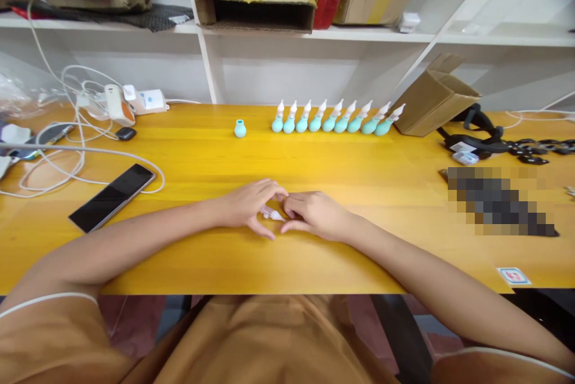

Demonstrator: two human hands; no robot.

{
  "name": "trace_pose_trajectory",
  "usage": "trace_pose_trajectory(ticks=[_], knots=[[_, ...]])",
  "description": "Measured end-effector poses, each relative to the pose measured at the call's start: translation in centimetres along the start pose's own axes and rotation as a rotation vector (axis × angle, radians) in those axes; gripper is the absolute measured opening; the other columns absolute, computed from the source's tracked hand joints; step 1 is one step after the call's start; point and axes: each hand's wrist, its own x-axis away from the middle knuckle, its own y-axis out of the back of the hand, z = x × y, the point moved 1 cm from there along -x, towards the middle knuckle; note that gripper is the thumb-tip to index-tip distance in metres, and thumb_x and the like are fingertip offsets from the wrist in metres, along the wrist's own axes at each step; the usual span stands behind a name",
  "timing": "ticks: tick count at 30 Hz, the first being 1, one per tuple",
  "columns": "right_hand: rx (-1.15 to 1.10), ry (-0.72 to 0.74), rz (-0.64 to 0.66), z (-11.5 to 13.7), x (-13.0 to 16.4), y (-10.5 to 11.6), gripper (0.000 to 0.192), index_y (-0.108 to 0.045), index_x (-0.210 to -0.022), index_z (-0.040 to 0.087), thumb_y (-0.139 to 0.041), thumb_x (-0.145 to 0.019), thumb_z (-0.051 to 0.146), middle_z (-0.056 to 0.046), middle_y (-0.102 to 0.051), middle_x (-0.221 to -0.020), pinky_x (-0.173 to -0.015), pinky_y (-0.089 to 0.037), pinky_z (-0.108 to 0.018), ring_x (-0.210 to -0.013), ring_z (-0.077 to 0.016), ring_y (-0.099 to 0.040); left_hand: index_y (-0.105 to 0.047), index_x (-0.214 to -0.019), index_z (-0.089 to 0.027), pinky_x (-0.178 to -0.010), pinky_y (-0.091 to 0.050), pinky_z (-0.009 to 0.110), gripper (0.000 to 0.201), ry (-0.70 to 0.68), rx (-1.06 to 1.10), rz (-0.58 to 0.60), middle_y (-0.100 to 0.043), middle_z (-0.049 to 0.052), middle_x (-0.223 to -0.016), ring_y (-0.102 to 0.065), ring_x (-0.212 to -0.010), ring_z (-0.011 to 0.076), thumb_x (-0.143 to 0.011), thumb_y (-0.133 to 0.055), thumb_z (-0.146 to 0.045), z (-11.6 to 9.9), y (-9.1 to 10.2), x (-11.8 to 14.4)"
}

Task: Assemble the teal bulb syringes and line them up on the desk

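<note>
A small clear nozzle piece with a white pointed tip (272,214) lies between my hands near the table's front. My left hand (249,207) curves around it, thumb and fingers spread apart; any contact with the palm is hidden. My right hand (317,214) is just to the right, fingers bent and thumb stretched away from them, close to the tip. Both hands' fingertips nearly meet above the piece. Farther back stands a teal squeeze bulb (240,129) with an open top. To its right, several teal bulbs with pointed nozzles (328,124) stand in a row.
On the left are a phone (112,197), white cables (81,132) and chargers (150,101). At right stand a cardboard box (433,96), black straps (480,138) and a blurred dark item (498,201). White shelves (314,36) with cartons rise behind the wooden table (202,162).
</note>
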Motion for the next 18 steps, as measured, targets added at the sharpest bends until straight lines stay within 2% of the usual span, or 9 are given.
trace_pose_trajectory(ticks=[2,6,10,14,18], knots=[[0.014,-0.007,-0.002,-0.1,0.2,0.2,0.059,-0.063,-0.086,0.02,-0.058,-0.103,0.077,-0.005,-0.071,-0.086,-0.066,-0.032,-0.03,-0.071,-0.0185,-0.058,-0.058,-0.132,-0.019,-0.092,-0.053,0.039,0.073,-0.018,0.005,0.052,-0.069,0.013,-0.12,-0.066,-0.106,0.029,-0.075,-0.097,-0.042,0.5,1.1,0.1],[0.045,-0.015,0.013,0.0,0.2,0.4,0.058,-0.062,-0.085,0.021,-0.057,-0.104,0.075,-0.004,-0.069,-0.086,-0.065,-0.029,-0.031,-0.068,-0.0172,-0.055,-0.061,-0.123,-0.02,-0.079,-0.05,0.03,0.045,0.09,0.069,0.207,-0.069,0.005,-0.108,-0.061,-0.086,0.019,-0.083,-0.081,-0.025,1.2,3.5,0.3],[0.06,0.003,0.018,0.2,0.1,0.4,0.058,-0.064,-0.086,0.02,-0.057,-0.104,0.074,-0.005,-0.07,-0.088,-0.064,-0.028,-0.031,-0.069,-0.0171,-0.055,-0.071,-0.108,-0.022,-0.081,-0.048,0.029,0.019,0.101,0.068,0.298,-0.068,0.002,-0.097,-0.062,-0.087,0.018,-0.092,-0.077,-0.03,0.8,5.0,-0.1],[0.125,0.04,0.016,0.0,0.1,0.0,0.06,-0.067,-0.09,0.019,-0.053,-0.105,0.075,-0.006,-0.071,-0.091,-0.064,-0.029,-0.031,-0.07,-0.0172,-0.057,-0.075,-0.102,-0.023,-0.081,-0.046,0.03,0.018,0.059,0.088,0.272,-0.069,0.002,-0.09,-0.063,-0.086,0.0188,-0.094,-0.082,-0.038,0.3,4.6,-0.5],[0.154,0.061,0.0,-0.2,0.0,-0.3,0.062,-0.069,-0.092,0.018,-0.047,-0.107,0.074,-0.007,-0.072,-0.091,-0.065,-0.031,-0.031,-0.071,-0.0181,-0.06,-0.074,-0.101,-0.021,-0.081,-0.048,0.03,0.017,0.103,0.162,0.207,-0.072,0.003,-0.095,-0.065,-0.087,0.0176,-0.1,-0.076,-0.038,0.5,3.3,-0.5]])
